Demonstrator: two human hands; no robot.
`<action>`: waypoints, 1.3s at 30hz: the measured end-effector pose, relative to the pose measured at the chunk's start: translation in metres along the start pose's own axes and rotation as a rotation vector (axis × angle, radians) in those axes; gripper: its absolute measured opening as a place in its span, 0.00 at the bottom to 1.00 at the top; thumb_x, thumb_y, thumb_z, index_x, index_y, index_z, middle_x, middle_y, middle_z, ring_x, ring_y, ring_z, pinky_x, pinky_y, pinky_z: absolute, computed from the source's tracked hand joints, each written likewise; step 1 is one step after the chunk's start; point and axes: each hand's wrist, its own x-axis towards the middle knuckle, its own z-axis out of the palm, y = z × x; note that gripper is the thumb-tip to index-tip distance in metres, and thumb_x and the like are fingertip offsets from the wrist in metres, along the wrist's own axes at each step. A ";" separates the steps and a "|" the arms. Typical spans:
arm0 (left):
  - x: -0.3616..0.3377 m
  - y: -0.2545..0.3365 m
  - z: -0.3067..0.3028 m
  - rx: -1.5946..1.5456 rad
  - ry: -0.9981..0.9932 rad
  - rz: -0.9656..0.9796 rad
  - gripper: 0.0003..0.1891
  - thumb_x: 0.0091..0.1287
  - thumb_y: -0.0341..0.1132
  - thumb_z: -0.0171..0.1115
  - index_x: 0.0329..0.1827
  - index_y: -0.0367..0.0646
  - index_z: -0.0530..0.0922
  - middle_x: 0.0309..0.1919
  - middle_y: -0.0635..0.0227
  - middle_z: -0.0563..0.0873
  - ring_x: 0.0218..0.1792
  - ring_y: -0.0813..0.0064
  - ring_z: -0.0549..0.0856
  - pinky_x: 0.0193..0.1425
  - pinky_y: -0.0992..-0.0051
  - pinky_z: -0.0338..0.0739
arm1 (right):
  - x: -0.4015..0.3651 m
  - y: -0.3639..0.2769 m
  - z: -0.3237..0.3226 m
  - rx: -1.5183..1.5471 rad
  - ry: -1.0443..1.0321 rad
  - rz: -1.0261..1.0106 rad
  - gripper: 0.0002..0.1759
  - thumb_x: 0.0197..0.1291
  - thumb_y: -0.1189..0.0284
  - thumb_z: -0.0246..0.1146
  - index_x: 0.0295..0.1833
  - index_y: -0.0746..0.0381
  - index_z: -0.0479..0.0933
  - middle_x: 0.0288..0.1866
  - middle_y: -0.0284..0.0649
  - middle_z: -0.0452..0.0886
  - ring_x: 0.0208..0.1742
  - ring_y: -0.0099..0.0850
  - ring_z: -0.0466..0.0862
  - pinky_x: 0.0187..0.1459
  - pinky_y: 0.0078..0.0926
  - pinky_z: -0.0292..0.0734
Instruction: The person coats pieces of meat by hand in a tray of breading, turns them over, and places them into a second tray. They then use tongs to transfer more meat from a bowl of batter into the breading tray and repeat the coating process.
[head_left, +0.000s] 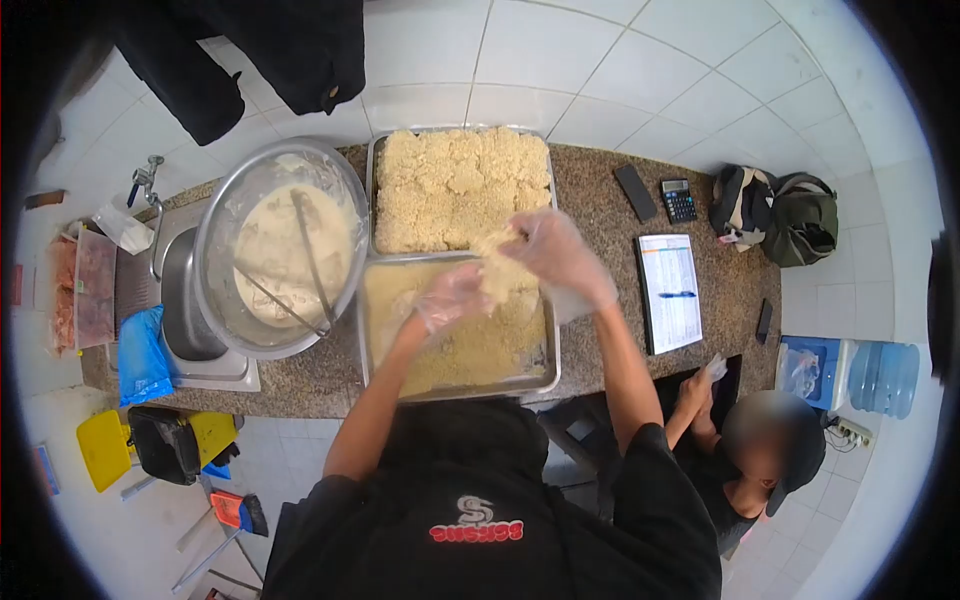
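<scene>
Both my hands wear clear plastic gloves. My left hand (pixel 452 296) and my right hand (pixel 555 252) together hold a breaded piece (pixel 500 268) above the near metal tray (pixel 459 384), which holds loose breadcrumbs. The piece is coated in crumbs and sits between my palms. Just behind it, the far metal tray (pixel 373 190) is piled with several breaded pieces (pixel 460 190).
A large metal bowl of pale batter (pixel 285 250) with tongs stands left of the trays, over a sink (pixel 185 300). A clipboard with a pen (pixel 670 292), a calculator (pixel 679 200), a phone (pixel 635 192) and a bag (pixel 775 215) lie right. Another person (pixel 755 455) crouches at lower right.
</scene>
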 end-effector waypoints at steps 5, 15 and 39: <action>0.088 0.006 0.042 0.021 0.224 0.194 0.22 0.63 0.27 0.76 0.60 0.31 0.82 0.47 0.63 0.90 0.43 0.75 0.87 0.46 0.73 0.82 | 0.070 0.060 -0.045 -0.165 0.116 -0.134 0.19 0.56 0.65 0.75 0.39 0.72 0.82 0.30 0.54 0.84 0.32 0.48 0.83 0.43 0.42 0.80; 0.134 0.016 0.068 0.412 0.450 -0.052 0.14 0.59 0.31 0.77 0.47 0.37 0.86 0.34 0.71 0.88 0.35 0.82 0.84 0.40 0.76 0.79 | 0.155 0.162 -0.003 -0.535 0.098 -0.198 0.09 0.59 0.71 0.64 0.43 0.60 0.86 0.41 0.52 0.87 0.43 0.51 0.87 0.50 0.44 0.82; 0.004 -0.007 0.037 0.984 0.321 0.310 0.22 0.72 0.36 0.65 0.68 0.41 0.80 0.68 0.53 0.82 0.66 0.48 0.82 0.72 0.58 0.76 | -0.146 0.132 0.121 0.071 0.117 0.380 0.07 0.61 0.74 0.63 0.39 0.64 0.87 0.35 0.52 0.88 0.38 0.47 0.89 0.40 0.41 0.82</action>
